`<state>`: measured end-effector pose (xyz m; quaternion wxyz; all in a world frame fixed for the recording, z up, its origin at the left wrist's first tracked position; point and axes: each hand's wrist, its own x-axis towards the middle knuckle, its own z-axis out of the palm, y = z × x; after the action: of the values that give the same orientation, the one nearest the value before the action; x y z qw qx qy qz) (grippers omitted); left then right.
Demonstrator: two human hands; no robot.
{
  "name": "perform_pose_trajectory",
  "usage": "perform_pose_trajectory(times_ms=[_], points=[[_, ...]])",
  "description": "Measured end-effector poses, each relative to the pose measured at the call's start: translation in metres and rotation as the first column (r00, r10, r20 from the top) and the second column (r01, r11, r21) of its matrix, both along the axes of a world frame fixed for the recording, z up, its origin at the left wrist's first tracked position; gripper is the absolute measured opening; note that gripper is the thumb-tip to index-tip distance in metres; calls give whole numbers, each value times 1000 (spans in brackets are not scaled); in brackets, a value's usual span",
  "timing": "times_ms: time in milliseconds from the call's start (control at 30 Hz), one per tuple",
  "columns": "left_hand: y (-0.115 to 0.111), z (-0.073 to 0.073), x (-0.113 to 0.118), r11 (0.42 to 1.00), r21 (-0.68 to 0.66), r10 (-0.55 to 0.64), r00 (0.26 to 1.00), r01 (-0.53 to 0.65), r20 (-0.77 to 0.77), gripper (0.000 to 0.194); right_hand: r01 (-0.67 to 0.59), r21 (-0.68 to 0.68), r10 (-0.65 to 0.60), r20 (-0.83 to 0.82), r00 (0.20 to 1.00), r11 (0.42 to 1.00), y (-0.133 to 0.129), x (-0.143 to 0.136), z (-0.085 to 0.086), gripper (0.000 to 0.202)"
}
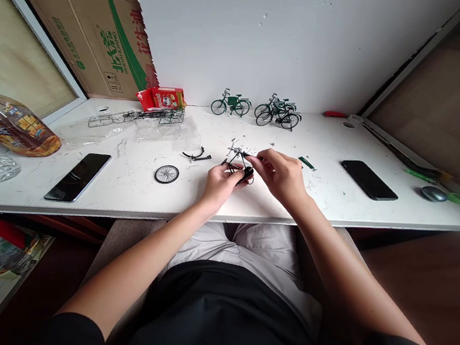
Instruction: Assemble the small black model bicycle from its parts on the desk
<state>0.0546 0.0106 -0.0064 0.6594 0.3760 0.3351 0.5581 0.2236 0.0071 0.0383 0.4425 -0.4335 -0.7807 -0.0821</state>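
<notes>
Between my hands, just above the white table [136, 193], is a small black model bicycle frame [238, 159]. My left hand [223, 182] pinches its lower part, and its fingers hide some of it. The fingertips of my right hand [276, 169] are closed at the frame's upper right end; any small piece between them is too small to make out. A loose spoked wheel [167, 174] lies flat to the left of my left hand. Behind that wheel rests a curved black part [196, 156]. Tiny bits lie around the frame.
Assembled model bicycles [231, 103] stand at the back, near a red box [163, 99] and part sprues [134, 116]. One phone [77, 177] lies left, another phone [369, 180] right. Bottles [16, 123] stand far left. A green piece [307, 163] lies beyond my right hand.
</notes>
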Motion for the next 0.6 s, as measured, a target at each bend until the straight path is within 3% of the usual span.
perform_pose_trajectory(times_ms=[167, 400, 600], points=[[0, 1, 1, 1000, 1, 10, 1000, -10, -11, 25, 78, 12, -79, 148, 986, 997, -1, 3, 2, 42], [-2, 5, 1, 1000, 8, 30, 1000, -30, -9, 25, 34, -68, -13, 293, 956, 997, -4, 8, 8, 23], [-1, 4, 1, 999, -3, 49, 999, -49, 5, 29, 48, -75, -21, 329, 944, 996, -6, 14, 14, 24]])
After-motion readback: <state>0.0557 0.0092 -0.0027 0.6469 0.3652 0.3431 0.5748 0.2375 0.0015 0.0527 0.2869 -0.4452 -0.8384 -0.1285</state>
